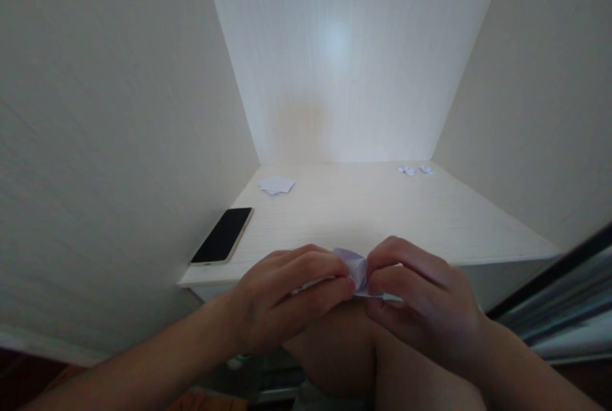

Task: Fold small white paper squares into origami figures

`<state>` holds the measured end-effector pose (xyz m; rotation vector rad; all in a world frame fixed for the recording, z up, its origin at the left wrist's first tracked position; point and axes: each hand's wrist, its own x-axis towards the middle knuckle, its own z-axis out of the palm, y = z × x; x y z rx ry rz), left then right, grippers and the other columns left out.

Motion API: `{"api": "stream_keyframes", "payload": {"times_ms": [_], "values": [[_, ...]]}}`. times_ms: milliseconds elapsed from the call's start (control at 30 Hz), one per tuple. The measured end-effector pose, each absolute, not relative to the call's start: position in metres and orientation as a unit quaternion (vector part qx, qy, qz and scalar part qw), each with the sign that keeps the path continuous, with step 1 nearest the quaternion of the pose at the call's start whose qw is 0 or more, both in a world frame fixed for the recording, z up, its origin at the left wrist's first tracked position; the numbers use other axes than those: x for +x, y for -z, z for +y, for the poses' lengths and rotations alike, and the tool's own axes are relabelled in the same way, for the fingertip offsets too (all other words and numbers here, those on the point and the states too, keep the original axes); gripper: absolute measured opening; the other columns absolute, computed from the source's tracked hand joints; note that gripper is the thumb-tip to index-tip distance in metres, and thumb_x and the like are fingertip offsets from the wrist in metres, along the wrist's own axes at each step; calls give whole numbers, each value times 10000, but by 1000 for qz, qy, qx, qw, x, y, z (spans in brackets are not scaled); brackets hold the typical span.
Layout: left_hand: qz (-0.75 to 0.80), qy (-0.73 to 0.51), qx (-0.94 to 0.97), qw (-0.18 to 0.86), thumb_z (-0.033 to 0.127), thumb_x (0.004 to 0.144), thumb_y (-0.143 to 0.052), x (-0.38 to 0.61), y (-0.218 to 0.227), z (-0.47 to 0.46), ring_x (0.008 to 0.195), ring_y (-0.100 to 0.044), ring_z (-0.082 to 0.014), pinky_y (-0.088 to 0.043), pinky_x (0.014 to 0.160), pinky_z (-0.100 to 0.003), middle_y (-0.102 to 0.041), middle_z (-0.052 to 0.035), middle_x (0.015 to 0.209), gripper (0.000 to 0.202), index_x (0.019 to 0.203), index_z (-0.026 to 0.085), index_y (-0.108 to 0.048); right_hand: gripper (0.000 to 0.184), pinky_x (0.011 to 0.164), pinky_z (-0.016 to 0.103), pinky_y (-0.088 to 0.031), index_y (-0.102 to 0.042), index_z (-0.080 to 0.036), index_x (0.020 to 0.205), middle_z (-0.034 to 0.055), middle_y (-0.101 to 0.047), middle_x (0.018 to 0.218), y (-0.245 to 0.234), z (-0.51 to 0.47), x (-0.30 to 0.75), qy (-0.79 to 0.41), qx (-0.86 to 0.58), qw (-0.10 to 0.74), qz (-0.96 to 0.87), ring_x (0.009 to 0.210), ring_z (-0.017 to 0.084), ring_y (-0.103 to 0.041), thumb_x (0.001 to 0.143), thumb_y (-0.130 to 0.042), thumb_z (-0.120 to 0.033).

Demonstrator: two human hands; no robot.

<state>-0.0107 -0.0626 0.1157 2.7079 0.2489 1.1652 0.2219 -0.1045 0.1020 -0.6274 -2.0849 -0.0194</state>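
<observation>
Between my two hands is a small piece of white paper (355, 266), creased and partly folded. My left hand (291, 290) pinches its left side, with the fingers pressed together over it. On the other side my right hand (421, 293) grips the paper's right edge between thumb and fingertips. Both hands are just off the front edge of the shelf, above my legs. Much of the paper is covered by my fingers, so its full shape cannot be made out.
A white shelf top (344, 207) lies ahead, walled on both sides and at the back. Loose paper sheets (277, 185) lie at its back left, a phone (223, 236) by the left wall. Several small crumpled or folded paper pieces (410, 171) sit at the back right.
</observation>
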Motion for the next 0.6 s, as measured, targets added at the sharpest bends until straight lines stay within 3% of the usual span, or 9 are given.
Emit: {"api": "stream_keyframes", "payload": {"times_ms": [233, 467, 600], "values": [[112, -361, 916, 136, 161, 977, -591, -14, -118, -63, 882, -743, -175, -589, 782, -229, -766, -44, 1014, 225, 1176, 248, -650, 153, 588, 229, -496, -592, -204, 866, 45, -689, 902, -105, -105, 227, -15, -256, 443, -859, 742, 138, -627, 894, -644, -63], [164, -304, 920, 184, 214, 978, -615, -16, -129, -65, 902, -747, -172, -591, 825, -229, -776, -3, 1027, 216, 1175, 293, -656, 126, 554, 229, -504, -638, -227, 938, -1, -681, 786, -114, -108, 230, -164, -309, 405, -845, 652, 123, -630, 1004, -538, -186], [208, -320, 902, 201, 235, 955, -658, -16, -125, -68, 911, -751, -176, -602, 839, -246, -777, 6, 1052, 204, 1145, 305, -685, 73, 512, 213, -512, -665, -258, 919, -31, -669, 720, -116, -109, 229, -203, -336, 425, -816, 637, 123, -659, 970, -633, -216]]}}
